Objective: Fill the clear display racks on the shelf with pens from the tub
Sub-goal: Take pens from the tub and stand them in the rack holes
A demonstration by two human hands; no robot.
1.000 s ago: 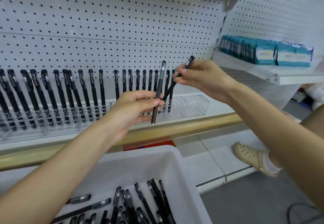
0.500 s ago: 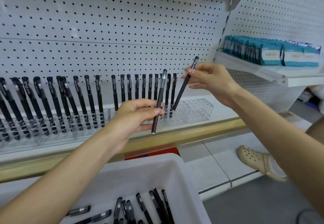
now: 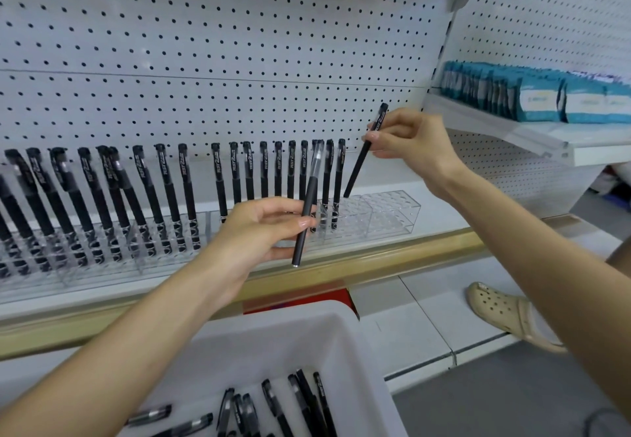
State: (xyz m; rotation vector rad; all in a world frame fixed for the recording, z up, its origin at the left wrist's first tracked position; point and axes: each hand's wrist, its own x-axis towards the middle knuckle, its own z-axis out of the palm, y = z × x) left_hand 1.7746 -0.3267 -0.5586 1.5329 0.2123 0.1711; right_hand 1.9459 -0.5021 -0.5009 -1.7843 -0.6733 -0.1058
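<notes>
My right hand (image 3: 409, 149) pinches a black pen (image 3: 362, 158) near its top, tilted, with its lower tip at the top of the clear display rack (image 3: 389, 214), just right of the last standing pen. My left hand (image 3: 259, 231) holds a second black pen (image 3: 307, 207) upright in front of the rack. A long row of black pens (image 3: 164, 190) stands in the racks to the left. The rack's right end holds no pens. Below, a white tub (image 3: 307, 327) holds several loose black pens (image 3: 297, 406).
A white pegboard wall (image 3: 239, 43) backs the shelf, whose front edge is a gold strip (image 3: 375, 262). An upper right shelf (image 3: 512, 132) carries teal and white packets (image 3: 532, 98). A beige clog (image 3: 505, 313) stands on the floor at the right.
My right hand has carried its pen rightward and lowered the tip to the rack's open holes. My left hand has stayed put with its pen. The view has shifted slightly.
</notes>
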